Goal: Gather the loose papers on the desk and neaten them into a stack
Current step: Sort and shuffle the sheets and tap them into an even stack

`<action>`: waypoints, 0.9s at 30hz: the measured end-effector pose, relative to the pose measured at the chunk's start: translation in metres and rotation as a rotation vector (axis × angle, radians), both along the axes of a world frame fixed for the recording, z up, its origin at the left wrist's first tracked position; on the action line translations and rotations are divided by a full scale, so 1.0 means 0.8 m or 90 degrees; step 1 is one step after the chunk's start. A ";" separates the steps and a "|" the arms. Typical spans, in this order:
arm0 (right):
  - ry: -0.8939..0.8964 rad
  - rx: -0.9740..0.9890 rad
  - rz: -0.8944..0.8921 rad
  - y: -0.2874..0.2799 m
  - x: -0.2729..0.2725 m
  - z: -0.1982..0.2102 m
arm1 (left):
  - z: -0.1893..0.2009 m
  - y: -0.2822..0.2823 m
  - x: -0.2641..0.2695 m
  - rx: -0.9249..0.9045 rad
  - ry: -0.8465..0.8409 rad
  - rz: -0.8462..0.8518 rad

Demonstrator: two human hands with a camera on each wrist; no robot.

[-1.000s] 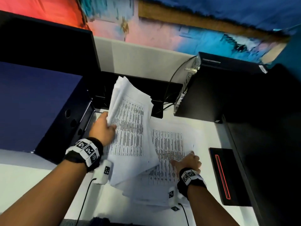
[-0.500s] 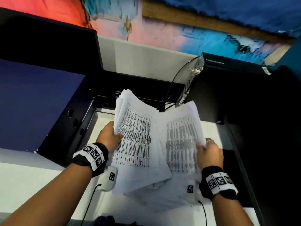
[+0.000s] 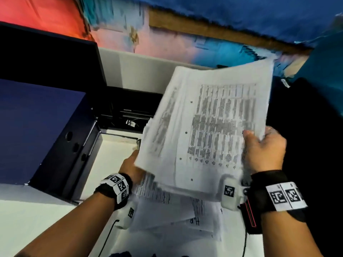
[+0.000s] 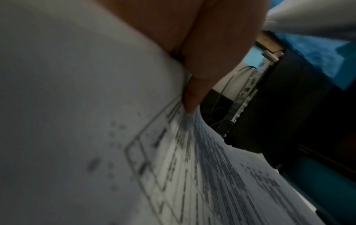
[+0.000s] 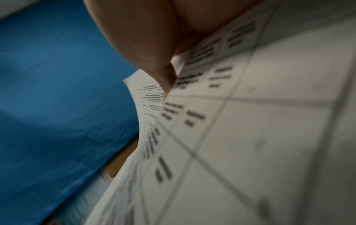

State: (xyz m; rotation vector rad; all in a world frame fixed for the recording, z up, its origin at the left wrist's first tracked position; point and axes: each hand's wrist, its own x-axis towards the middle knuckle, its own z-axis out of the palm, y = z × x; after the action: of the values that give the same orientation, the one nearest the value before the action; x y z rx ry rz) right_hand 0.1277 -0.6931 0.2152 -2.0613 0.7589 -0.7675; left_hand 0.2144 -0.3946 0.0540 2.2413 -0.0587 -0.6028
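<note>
Papers: a sheaf (image 3: 209,130) held up off the desk (image 3: 46,216), tilted, printed tables facing the wearer. Right hand (image 3: 263,149) grips its right edge, thumb on the front, fingers behind. Left hand (image 3: 130,166) holds the lower left corner; in the left wrist view a finger presses on the sheet, but most of the hand is hidden behind the paper, so the exact hold is unclear. More loose sheets (image 3: 176,210) lie skewed on the desk under the sheaf, between the forearms. Dark blue box (image 3: 37,130) at left, black computer case (image 4: 279,106) at the back right.

Step in hand, as judged: squaring the lifted bundle. Best done by loosening both holds a little, standing the bundle on its bottom edge and tapping it on a bare part of the desk, then tapping a side edge. Sheets fan out at the left; a firm pinch would lock them crooked. The desk sheets need adding afterwards.

Against half a second ago: two separate fanned bundles, one per hand, have come together into one sheaf, raised higher and further right.
</note>
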 end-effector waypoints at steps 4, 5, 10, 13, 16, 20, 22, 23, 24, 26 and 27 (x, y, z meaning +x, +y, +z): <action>0.140 0.174 0.059 0.008 0.018 -0.082 | 0.017 0.011 0.005 -0.296 0.238 0.213; 0.200 0.188 0.074 0.007 0.021 -0.112 | 0.013 0.014 0.009 -0.317 0.273 0.252; 0.509 0.165 0.113 0.039 0.034 -0.229 | 0.005 0.010 0.017 -0.317 0.388 0.267; 0.584 0.121 0.170 0.085 0.039 -0.256 | -0.007 -0.008 0.017 -0.062 0.229 0.088; 0.566 0.149 0.195 0.105 0.035 -0.268 | -0.013 -0.025 0.017 0.042 0.094 0.055; 0.469 0.185 0.155 0.082 0.018 -0.256 | 0.004 -0.016 0.005 -0.074 -0.004 0.089; 0.329 0.302 0.123 0.063 0.017 -0.233 | 0.026 0.001 0.000 -0.218 0.015 0.105; 0.255 0.362 0.127 0.058 0.018 -0.210 | 0.040 0.008 -0.001 -0.268 0.016 0.109; 0.197 0.414 0.139 0.054 0.020 -0.187 | 0.051 0.015 0.002 -0.304 0.012 0.111; 0.097 0.455 0.170 0.051 0.027 -0.136 | 0.080 0.015 0.007 -0.376 -0.007 0.117; 0.060 0.418 0.171 0.053 0.030 -0.111 | 0.095 0.010 0.010 -0.405 -0.035 0.118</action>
State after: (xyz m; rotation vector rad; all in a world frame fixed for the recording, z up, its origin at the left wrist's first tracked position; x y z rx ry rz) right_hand 0.1519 -0.6506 0.1267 -1.5572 0.6546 -0.2220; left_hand 0.2227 -0.3869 0.1303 1.6223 -0.0599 -0.3556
